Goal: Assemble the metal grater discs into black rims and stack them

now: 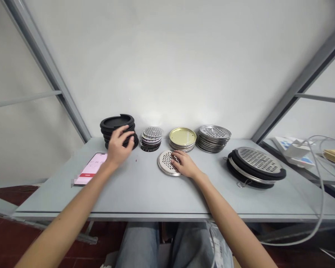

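My left hand (119, 148) is raised at the near right side of a stack of black round trays with thick rims (115, 122). Its fingers are apart, and whether they touch the stack I cannot tell. My right hand (185, 163) lies over the right part of a metal disc with slotted holes (167, 162), which rests flat on the table. The fingers are spread loosely on its top. Behind the disc stand a pile of thin perforated discs (153, 133), a stack of yellowish round lids (182, 137) and a stack of metal rimmed grates (214, 138).
A phone with a lit pink screen (92, 167) lies on the grey table (145, 197), left. At the right sit black-rimmed discs with a slotted metal top (257, 162) and a wire clip. A white cable (321, 193) hangs past the right side. Behind is a white wall (173, 67).
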`<action>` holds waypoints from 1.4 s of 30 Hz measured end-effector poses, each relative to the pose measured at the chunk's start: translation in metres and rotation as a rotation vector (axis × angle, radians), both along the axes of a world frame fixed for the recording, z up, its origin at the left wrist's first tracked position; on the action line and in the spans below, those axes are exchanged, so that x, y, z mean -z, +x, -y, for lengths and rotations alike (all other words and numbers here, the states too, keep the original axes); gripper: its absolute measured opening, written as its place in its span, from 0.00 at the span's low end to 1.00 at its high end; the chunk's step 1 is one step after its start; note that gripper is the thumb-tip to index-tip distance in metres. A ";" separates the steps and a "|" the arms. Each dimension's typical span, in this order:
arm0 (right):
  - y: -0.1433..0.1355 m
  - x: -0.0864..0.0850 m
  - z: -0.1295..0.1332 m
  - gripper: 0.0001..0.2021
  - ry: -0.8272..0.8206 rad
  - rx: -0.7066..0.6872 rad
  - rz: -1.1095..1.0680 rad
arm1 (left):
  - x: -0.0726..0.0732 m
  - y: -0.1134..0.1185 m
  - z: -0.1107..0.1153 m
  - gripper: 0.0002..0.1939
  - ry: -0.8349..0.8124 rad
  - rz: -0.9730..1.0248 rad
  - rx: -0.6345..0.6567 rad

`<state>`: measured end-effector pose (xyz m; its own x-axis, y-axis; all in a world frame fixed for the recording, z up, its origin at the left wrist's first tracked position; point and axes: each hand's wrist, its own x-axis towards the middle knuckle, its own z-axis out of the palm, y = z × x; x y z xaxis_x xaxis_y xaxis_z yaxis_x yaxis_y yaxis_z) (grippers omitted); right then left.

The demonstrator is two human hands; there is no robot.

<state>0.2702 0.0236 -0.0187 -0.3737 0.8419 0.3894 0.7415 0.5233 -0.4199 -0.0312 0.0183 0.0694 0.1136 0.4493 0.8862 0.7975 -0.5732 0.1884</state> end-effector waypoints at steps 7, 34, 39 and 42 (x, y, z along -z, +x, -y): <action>0.000 0.000 -0.001 0.18 0.007 -0.002 -0.029 | -0.047 -0.048 -0.044 0.18 -0.319 -0.298 -0.289; 0.000 -0.004 0.001 0.17 0.001 -0.015 -0.032 | -0.034 -0.012 -0.035 0.13 -0.195 -0.454 0.110; 0.001 -0.001 -0.001 0.17 0.006 -0.023 -0.049 | -0.021 0.005 -0.003 0.12 -0.129 -0.449 0.281; 0.001 -0.001 -0.001 0.20 0.034 -0.031 -0.090 | -0.006 0.011 0.018 0.12 -0.101 -0.495 0.402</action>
